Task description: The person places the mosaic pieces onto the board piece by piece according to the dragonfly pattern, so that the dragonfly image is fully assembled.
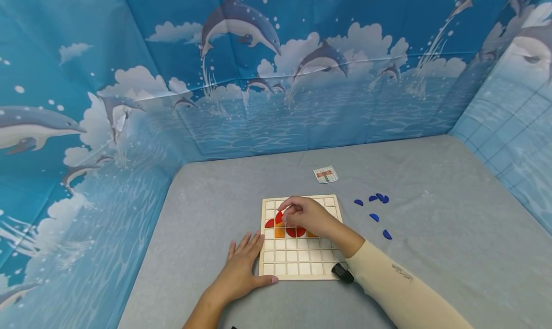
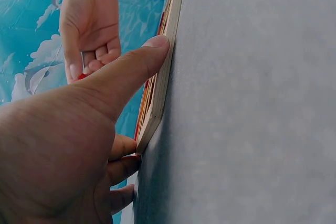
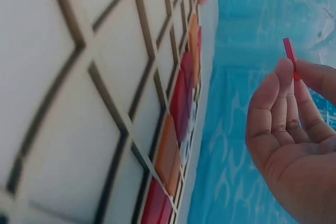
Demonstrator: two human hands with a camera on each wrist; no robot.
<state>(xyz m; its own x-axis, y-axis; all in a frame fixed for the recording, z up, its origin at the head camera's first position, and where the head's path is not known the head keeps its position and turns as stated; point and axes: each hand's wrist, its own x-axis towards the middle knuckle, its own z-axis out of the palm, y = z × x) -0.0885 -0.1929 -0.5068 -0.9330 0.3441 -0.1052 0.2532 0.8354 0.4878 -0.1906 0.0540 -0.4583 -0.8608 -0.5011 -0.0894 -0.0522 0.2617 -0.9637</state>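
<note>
The right hand [image 1: 307, 215] pinches a red piece [image 3: 290, 51] over the board's [image 1: 304, 256] ten o'clock; the left hand [image 1: 242, 270] lies spread at eight. In the right wrist view the piece's long axis runs five-to-eleven, upper end beyond the pinch.

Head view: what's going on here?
The person's right hand pinches a red piece over a wooden grid board, while the left hand touches the board's near-left corner. Other red pieces and orange pieces sit in the grid. Blue pieces lie to the right, a small patterned card beyond.
</note>
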